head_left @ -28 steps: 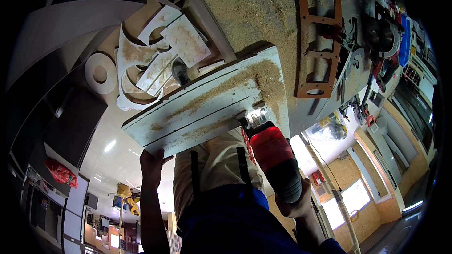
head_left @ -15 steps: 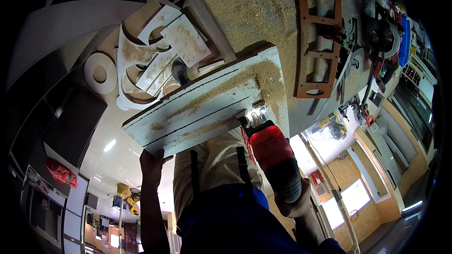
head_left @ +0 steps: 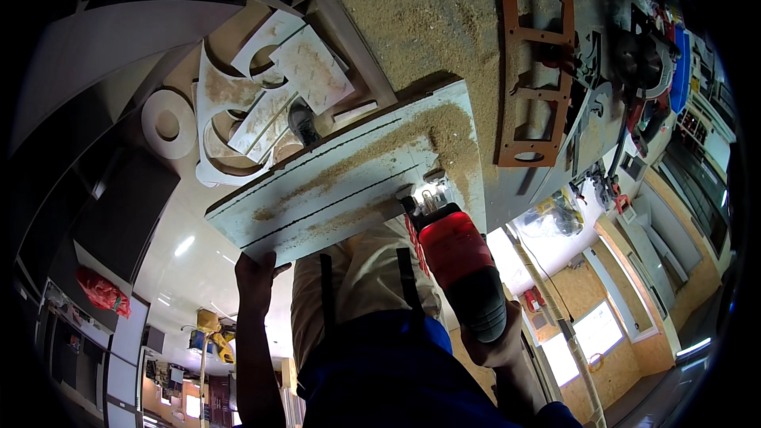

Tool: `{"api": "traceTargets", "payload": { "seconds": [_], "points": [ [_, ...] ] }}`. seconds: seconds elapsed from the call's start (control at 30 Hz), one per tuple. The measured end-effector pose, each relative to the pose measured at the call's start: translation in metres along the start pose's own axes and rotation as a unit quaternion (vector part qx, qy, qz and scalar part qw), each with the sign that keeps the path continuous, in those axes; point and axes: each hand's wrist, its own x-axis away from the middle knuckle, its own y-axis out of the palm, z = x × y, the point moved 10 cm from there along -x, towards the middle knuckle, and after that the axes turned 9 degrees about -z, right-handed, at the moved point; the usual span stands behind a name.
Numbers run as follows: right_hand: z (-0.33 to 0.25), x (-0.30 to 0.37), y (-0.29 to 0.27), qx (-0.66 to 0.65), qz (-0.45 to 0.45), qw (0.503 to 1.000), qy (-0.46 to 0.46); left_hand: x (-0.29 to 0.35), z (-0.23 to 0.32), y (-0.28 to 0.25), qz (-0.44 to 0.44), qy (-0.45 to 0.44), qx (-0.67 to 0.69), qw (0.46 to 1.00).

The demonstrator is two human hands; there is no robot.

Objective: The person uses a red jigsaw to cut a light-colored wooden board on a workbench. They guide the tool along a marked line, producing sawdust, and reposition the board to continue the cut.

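Note:
A white board, dusted with sawdust and crossed by dark, rough lines, lies at a slant in front of my legs. My left hand is closed on its near left edge, the thumb showing at the edge and the other fingers partly hidden. My right hand is wrapped round the black rear body of a red and black jigsaw. The front of the jigsaw, lit by a bright lamp and fitted with a wire guard, rests on the board near its right end. Its blade cannot be made out.
Sawdust covers the workbench beyond the board. An orange-brown template with cut-out openings lies at the right, near a circular saw. White offcuts and a white ring lie on the floor at the left, around a dark shoe.

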Motion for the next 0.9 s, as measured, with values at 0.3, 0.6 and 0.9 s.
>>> {"api": "traceTargets", "payload": {
  "seconds": [0.3, 0.6, 0.9],
  "points": [
    [-0.009, -0.005, 0.000, 0.000, 0.017, 0.999, -0.030, -0.001, 0.000, 0.001, -0.005, -0.005, 0.000, 1.000],
    [-0.011, -0.008, -0.001, -0.038, 0.026, 0.998, -0.032, 0.000, 0.003, 0.002, 0.001, -0.012, 0.000, 1.000],
    [-0.018, -0.011, -0.002, -0.016, 0.028, 0.999, -0.042, 0.000, 0.002, 0.001, 0.001, -0.011, 0.004, 1.000]
  ]
}}
